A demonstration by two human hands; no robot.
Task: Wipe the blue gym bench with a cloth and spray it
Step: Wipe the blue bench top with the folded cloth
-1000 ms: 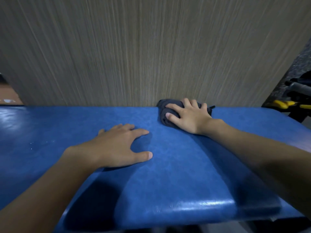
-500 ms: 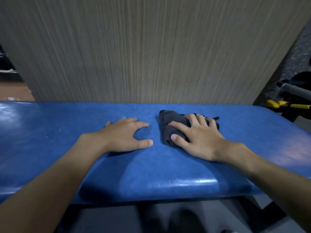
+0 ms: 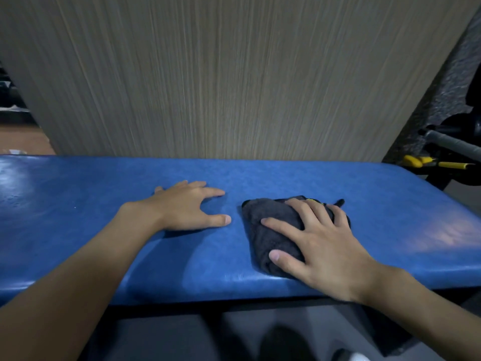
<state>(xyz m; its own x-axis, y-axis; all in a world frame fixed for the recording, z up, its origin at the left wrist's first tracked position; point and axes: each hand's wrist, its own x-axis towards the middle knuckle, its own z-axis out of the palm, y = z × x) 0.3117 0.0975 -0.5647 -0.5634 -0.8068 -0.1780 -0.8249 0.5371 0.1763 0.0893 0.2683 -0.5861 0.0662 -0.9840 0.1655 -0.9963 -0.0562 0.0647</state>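
The blue gym bench runs across the view from left to right, its padded top shiny. A dark grey cloth lies bunched on it right of centre, close to the near edge. My right hand lies flat on the cloth with fingers spread and straight, pressing it onto the pad. My left hand rests flat on the bare pad just left of the cloth, fingers spread, holding nothing. No spray bottle is in view.
A wood-grain wall panel stands directly behind the bench. At the far right are black gym gear with a grey bar and a yellow-handled part. Grey floor and a dark shoe show below the near edge.
My right hand has dragged the cloth from the bench's far edge toward the near edge. The left hand has stayed flat on the pad. The view has pulled back, showing floor below.
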